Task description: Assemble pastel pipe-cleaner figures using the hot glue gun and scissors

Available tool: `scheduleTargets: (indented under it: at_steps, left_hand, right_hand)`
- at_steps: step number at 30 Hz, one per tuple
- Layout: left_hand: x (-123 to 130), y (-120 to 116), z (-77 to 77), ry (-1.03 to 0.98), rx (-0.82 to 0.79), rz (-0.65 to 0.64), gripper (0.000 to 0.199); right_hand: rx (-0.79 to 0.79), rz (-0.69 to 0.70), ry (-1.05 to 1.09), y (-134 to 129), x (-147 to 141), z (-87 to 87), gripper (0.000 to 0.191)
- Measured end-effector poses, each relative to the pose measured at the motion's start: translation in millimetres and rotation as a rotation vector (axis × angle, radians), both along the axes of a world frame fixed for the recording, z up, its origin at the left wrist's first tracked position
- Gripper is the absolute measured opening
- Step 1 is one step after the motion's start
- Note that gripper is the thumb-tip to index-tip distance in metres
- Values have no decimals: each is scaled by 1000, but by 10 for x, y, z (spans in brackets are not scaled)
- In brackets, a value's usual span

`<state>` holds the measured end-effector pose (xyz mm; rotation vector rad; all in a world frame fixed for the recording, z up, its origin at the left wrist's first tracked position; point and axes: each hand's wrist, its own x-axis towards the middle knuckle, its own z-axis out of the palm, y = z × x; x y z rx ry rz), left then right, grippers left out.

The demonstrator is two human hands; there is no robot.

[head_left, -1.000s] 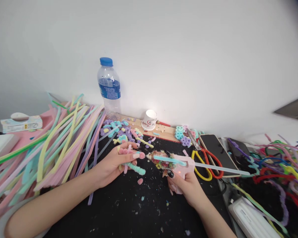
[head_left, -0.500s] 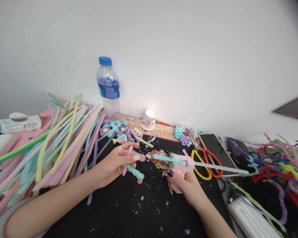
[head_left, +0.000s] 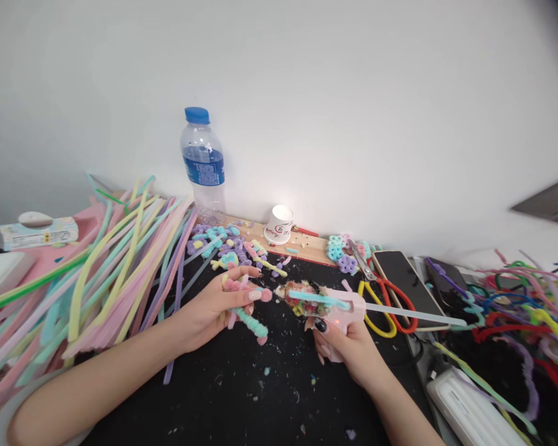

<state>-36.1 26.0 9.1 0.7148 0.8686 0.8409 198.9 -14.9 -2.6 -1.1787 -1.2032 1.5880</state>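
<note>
Between the thumb and fingers of my left hand [head_left: 214, 306] is a small pipe-cleaner figure [head_left: 252, 323] with pink, lilac and mint coiled parts; the palm hides some of it. My right hand [head_left: 341, 344] grips a pale pink hot glue gun [head_left: 348, 313], its front end crusted with coloured fuzz and a mint strand lying along its side. A long translucent glue stick [head_left: 413, 313] juts from the gun's rear. The nozzle points left at the figure's pink end, with a small gap between them.
Loose pastel pipe cleaners [head_left: 121, 266] cover the left side. Behind my hands are a plastic bottle [head_left: 203, 161], a paper cup [head_left: 279, 224] and small fuzzy pieces [head_left: 230, 248]. Scissors [head_left: 385, 303], a phone [head_left: 407, 279], a white power strip [head_left: 469, 402] and brighter pipe cleaners [head_left: 530, 322] lie right.
Both hands stay almost in place. The glue gun has shifted very slightly to the right, and the figure's mint coil has tilted a touch.
</note>
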Motion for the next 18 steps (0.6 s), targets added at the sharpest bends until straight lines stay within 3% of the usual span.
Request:
scheduleTargets:
  at_steps: [10, 18]
  left_hand:
    - [3, -12, -15, 4, 27, -52, 47]
    - [0, -3, -3, 5, 24, 3, 39]
  right_hand:
    - [7, -8, -15, 6, 3, -9, 40]
    - [17, -4, -26, -1, 9, -3, 39]
